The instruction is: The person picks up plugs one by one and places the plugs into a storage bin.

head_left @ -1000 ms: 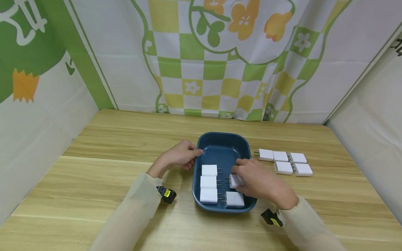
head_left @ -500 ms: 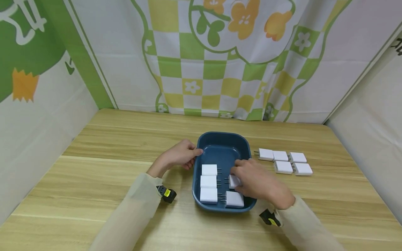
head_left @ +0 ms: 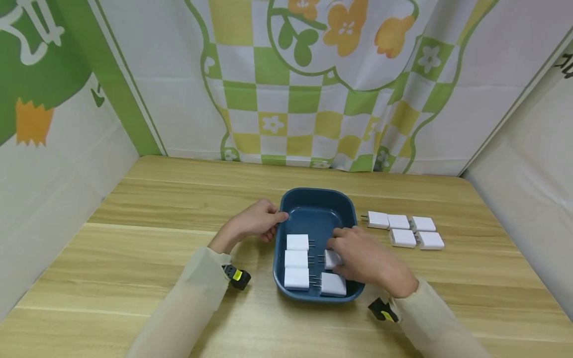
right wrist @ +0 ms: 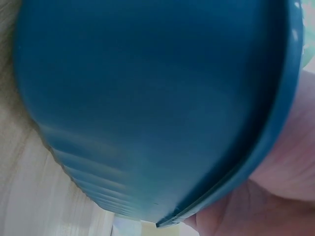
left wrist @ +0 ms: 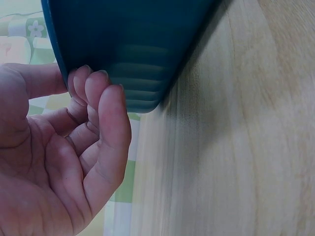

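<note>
A dark blue plastic bin [head_left: 313,219] stands on the table. My left hand [head_left: 255,220] pinches its left rim between thumb and fingers; the left wrist view shows the fingertips against the outer wall. Inside the bin, my right hand [head_left: 371,258] holds a white charger plug [head_left: 332,259] near the right side, its prongs pointing left and its right part covered by the hand. Just in front of it lies another charger plug [head_left: 333,284]. Three more, with the middle one [head_left: 296,259] between the others, form a column along the left wall, prongs to the right.
Right of the bin, several white charger plugs [head_left: 403,238] lie in two rows on the wooden table [head_left: 188,199]. A patterned curtain [head_left: 304,114] hangs behind the table. The bin's outer wall [right wrist: 147,98] fills most of the right wrist view.
My right hand has shifted slightly left with the charger plug, bringing it closer to the left column. My left hand stays on the rim.
</note>
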